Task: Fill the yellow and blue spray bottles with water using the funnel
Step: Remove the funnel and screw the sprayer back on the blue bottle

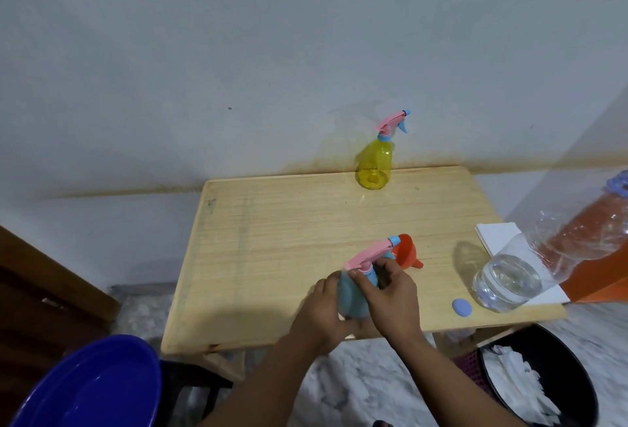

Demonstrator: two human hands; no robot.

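Pale wall behind, wooden table (272, 222) ahead of me, a blue basin (91, 386) at about 8 o'clock off its near corner. At 6 o'clock I see my left hand (323, 311) wrapped around the body of the blue bottle (353, 297), which stands near the front edge, tilted, its long axis leaning up and right; its pink sprayer (368, 256) points to 2 o'clock. My right hand (390, 294) pinches the bottle's neck. The yellow bottle (373, 164) stands upright at 12 o'clock, nozzle aimed right. An orange funnel (406, 251) lies on its side just behind my hands, spout toward 4 o'clock. Farther right lie a blue cap (461, 307) and a clear water bottle (543, 256).
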